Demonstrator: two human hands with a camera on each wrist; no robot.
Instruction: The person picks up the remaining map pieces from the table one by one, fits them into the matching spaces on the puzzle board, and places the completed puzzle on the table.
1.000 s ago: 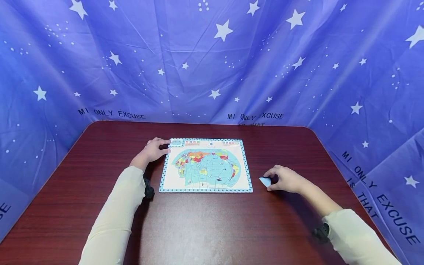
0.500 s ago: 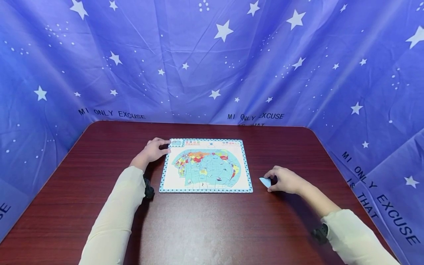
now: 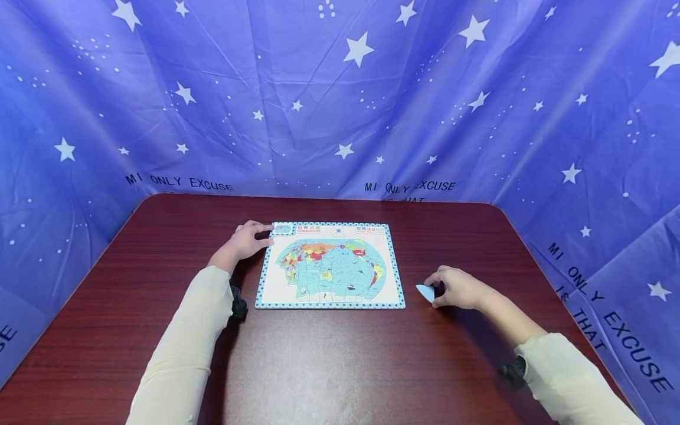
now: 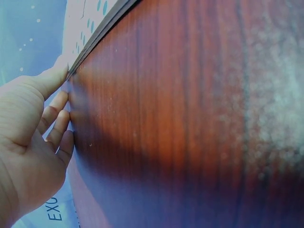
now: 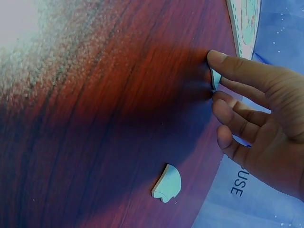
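Observation:
A world map puzzle board (image 3: 264, 283) with a blue dotted border lies flat on the table. Its lower left map area shows bare white. My left hand (image 3: 245, 241) rests at the board's upper left corner, fingertips touching the edge; in the left wrist view its fingers look relaxed. Right of the board, my right hand (image 3: 461, 288) pinches a light blue puzzle piece (image 3: 425, 293) by thumb and fingers, just over the tabletop or touching it. A second, pale puzzle piece (image 5: 167, 184) lies on the table in the right wrist view; the head view does not show it.
The dark red wooden table (image 3: 329, 366) has rounded far corners. A blue curtain (image 3: 297, 136) with white stars hangs behind and on both sides. Black wrist cameras sit at both cuffs, the right one (image 3: 514, 374) low over the table.

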